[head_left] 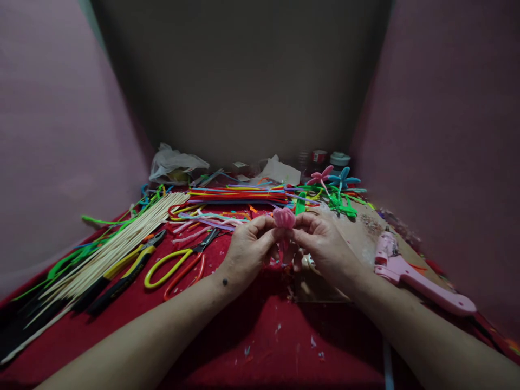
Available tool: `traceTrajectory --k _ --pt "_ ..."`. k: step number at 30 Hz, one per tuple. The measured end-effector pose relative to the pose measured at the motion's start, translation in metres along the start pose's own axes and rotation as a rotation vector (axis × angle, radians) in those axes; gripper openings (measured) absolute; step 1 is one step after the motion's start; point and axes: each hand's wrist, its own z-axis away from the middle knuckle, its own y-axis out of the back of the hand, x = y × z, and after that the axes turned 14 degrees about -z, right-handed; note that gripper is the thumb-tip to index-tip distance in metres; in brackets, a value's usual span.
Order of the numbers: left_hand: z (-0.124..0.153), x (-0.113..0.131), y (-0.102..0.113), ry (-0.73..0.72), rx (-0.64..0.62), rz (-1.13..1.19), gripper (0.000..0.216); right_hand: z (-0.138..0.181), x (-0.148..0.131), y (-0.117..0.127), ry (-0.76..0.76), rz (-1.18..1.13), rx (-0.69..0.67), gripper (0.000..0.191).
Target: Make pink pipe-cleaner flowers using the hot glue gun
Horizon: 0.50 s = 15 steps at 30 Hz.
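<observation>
Between both hands is a small pink fuzzy piece (284,218), looped like a flower head and seemingly made of pipe cleaner. My left hand (252,244) pinches its left side with thumb and forefinger. From the right, my right hand (319,238) grips it the same way, the two thumbs almost meeting at its base. More pink shows below the thumbs, partly hidden by the fingers. Scissors (187,264) with one yellow and one red handle lie left of my left hand. A bundle of coloured pipe cleaners (239,195) stretches across the table behind the hands.
Wooden sticks (117,249) and pliers (125,268) lie at the left. A pink glue gun (426,284) rests by my right forearm on a board. Pink and blue pipe-cleaner shapes (343,179) stand at the back right, near a lidded jar (339,158). A plastic bag (174,162) sits back left.
</observation>
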Motion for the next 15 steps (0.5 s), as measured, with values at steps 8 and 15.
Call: traceTrajectory --k 8,15 --pt "0.0012 -0.0008 -0.0002 -0.082 0.043 -0.140 0.015 0.0015 -0.0005 -0.0021 0.001 0.038 0.051 0.031" --pt "0.0029 0.0025 0.0004 -0.103 0.087 -0.184 0.010 0.0004 0.0007 -0.0018 0.038 0.031 0.051 0.029"
